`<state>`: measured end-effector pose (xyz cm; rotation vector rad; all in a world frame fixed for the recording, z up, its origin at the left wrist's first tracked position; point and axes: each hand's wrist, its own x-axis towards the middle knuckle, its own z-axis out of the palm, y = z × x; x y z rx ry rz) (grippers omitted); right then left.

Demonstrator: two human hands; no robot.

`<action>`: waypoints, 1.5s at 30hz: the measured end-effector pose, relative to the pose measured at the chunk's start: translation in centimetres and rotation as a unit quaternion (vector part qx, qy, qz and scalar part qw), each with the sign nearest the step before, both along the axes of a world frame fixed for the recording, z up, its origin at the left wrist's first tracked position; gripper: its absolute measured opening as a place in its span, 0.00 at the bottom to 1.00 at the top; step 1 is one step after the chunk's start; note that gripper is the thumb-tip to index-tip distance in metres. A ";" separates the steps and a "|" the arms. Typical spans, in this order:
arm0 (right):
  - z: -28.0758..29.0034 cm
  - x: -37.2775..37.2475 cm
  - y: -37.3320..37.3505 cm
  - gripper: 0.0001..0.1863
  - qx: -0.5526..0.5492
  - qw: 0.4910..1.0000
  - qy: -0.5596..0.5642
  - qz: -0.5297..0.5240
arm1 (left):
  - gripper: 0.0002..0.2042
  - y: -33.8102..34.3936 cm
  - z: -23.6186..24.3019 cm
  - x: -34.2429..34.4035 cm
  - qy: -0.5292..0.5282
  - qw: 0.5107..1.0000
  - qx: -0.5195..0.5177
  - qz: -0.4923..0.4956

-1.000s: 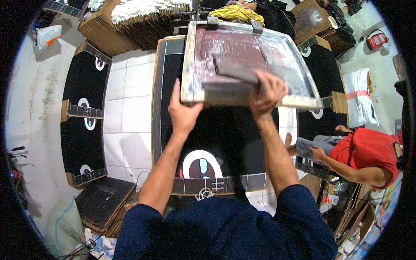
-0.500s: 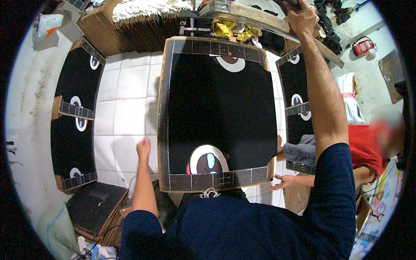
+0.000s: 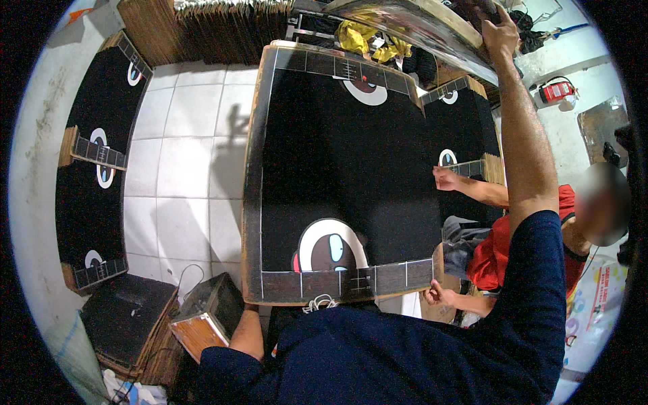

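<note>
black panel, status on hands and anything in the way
Right hand up at raised frame; left hand hidden; black panel uncovered; co-worker's hands by its right edge.

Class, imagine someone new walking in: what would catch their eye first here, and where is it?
Probably the big black panel at the centre, with white-ringed, eye-like prints at its near and far ends. Next come the tilted frame at the upper right, with the wearer's right hand at its edge, and the co-worker in red at the right side.
</note>
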<state>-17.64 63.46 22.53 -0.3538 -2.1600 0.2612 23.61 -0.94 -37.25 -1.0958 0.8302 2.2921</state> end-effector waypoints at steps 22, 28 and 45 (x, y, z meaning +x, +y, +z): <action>1.8 -3.7 10.0 0.32 0.095 0.988 -0.091 -0.082 | 0.13 -0.4 13.0 -15.8 0.298 0.699 -0.648 -0.051; 1.4 -3.2 7.8 0.32 0.096 0.984 -0.099 -0.112 | 0.13 2.0 22.7 -27.8 0.392 0.560 -0.730 0.003; 1.8 -4.9 4.2 0.29 0.097 0.989 -0.097 -0.062 | 0.17 20.7 43.0 -7.8 0.716 0.256 -0.641 -0.099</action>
